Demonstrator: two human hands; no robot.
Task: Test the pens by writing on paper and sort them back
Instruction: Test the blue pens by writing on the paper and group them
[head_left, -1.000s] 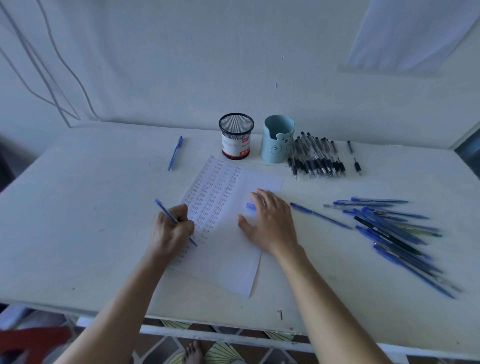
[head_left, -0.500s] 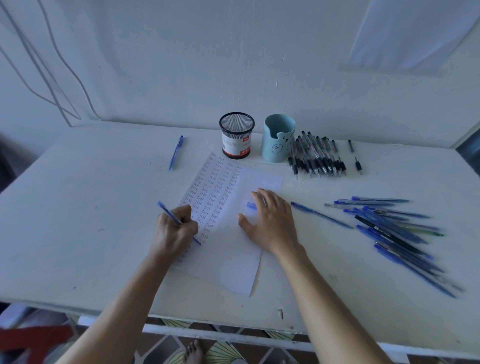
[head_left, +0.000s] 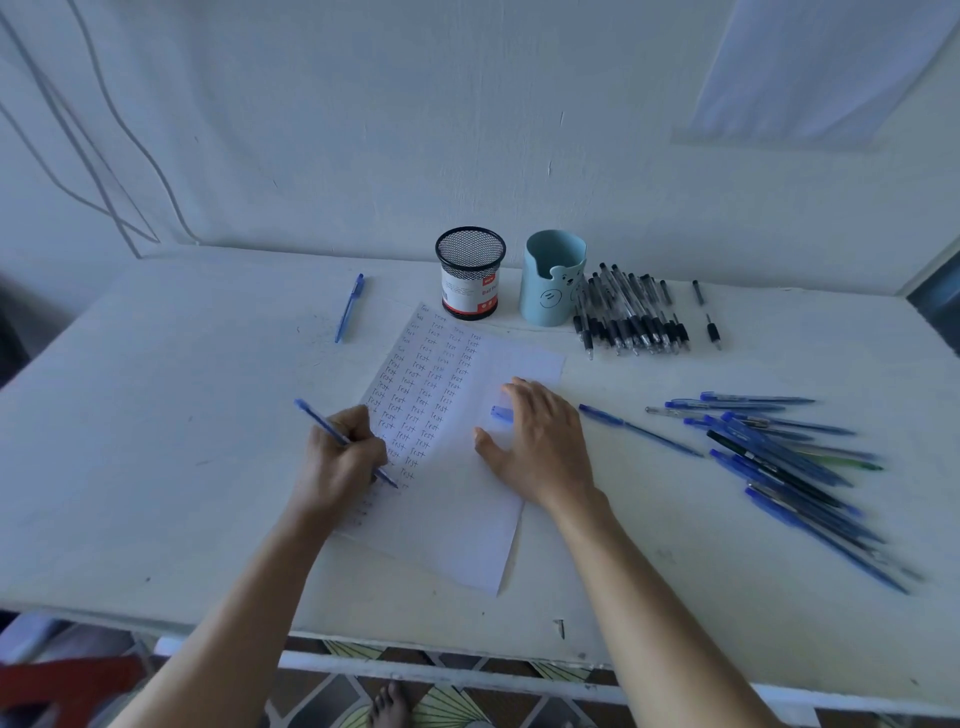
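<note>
Currently the left hand (head_left: 340, 462) grips a blue pen (head_left: 318, 422), fingers curled round its barrel. The tip is down on the paper (head_left: 457, 525) at the lower end of the columns of handwritten "Test". The paper lies slantwise on the white table (head_left: 156, 441). The right hand (head_left: 540, 447) rests flat on the sheet's right half — fingers straight, slightly spread, holding nothing. A small blue cap (head_left: 501, 413) lies on the paper just beside its fingertips; whether they touch it I cannot tell.

Behind the paper stand 2 cups: a mesh cup (head_left: 470, 273), black with a red-and-white label, and just right of it a teal cup (head_left: 551, 280) with a bear face. A row of black pens (head_left: 628, 317) lies right beside the teal cup, with 2 short black pieces (head_left: 713, 332) a little farther right. A heap of blue pens (head_left: 779, 457) sprawls on the table's right side — 1 stray pen (head_left: 639, 430) lies between it and the right hand. A lone pen (head_left: 349, 307), also blue, lies left of the mesh cup.
</note>
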